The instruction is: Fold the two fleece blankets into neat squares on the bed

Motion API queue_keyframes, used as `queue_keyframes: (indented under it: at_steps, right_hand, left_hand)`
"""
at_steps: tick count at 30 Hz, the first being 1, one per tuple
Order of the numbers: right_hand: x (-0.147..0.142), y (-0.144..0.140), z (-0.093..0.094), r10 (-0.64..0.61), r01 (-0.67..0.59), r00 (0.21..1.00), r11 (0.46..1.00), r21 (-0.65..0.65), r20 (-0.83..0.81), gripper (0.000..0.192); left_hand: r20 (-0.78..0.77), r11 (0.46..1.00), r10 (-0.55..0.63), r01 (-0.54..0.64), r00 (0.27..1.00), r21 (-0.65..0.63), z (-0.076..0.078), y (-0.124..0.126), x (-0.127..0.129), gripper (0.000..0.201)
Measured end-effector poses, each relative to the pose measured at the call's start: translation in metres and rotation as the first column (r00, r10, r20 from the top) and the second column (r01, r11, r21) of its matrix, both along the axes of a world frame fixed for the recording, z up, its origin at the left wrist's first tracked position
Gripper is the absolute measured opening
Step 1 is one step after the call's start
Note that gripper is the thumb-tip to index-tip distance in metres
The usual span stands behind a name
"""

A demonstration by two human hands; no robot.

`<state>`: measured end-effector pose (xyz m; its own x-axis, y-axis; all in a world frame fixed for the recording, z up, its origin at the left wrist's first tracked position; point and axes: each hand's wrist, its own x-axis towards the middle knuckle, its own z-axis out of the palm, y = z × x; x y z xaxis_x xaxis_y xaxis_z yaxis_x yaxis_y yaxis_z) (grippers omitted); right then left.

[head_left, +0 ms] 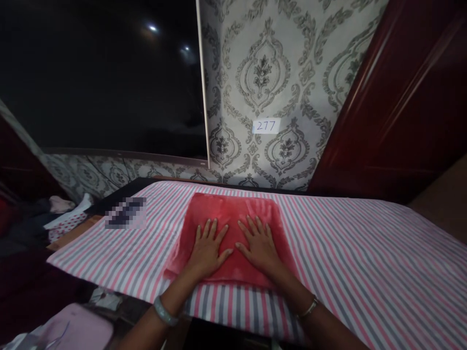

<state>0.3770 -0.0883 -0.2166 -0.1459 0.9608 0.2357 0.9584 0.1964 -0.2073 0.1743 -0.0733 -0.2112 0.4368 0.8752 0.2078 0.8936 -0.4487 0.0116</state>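
A red, plush-looking cloth (233, 206), folded to a rough rectangle, lies on a pink, grey and white striped cover (350, 253). Flat on its left half rests my left hand (208, 247), palm down with the fingers spread. My right hand (258, 243) is pressed on the right half in the same way, its thumb pointing toward the left thumb. Neither hand grips anything. Faint streaks mark the pile near the cloth's upper right corner. Both wrists wear a bangle.
Behind the striped cover stands a patterned wall with a paper label (266, 126) reading 277. A large dark screen (109, 82) fills the upper left, and a dark red wooden panel (394, 97) the right. At lower left are a pink stool-like surface (78, 328) and piled fabrics (69, 221).
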Motion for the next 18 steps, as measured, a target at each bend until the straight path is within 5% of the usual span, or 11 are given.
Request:
queue_keyframes:
  at_steps: [11, 15, 18]
  right_hand:
    - [0.003, -0.001, 0.007, 0.003, -0.003, 1.000, 0.999, -0.035, -0.020, 0.066]
    - [0.003, -0.001, 0.003, 0.024, -0.025, 0.999, 1.000, -0.019, -0.038, 0.067]
    - [0.006, 0.001, 0.002, 0.024, -0.027, 0.998, 0.998, -0.056, -0.051, 0.067]
  left_hand:
    - [-0.110, 0.971, 0.237, -0.232, 0.965, 0.054, 0.011, -0.030, -0.037, 0.064]
    - [-0.126, 0.945, 0.324, -0.327, 0.938, -0.004, 0.010, -0.043, -0.063, 0.064]
    - [-0.140, 0.922, 0.362, -0.377, 0.921, -0.094, 0.024, -0.042, -0.082, 0.064]
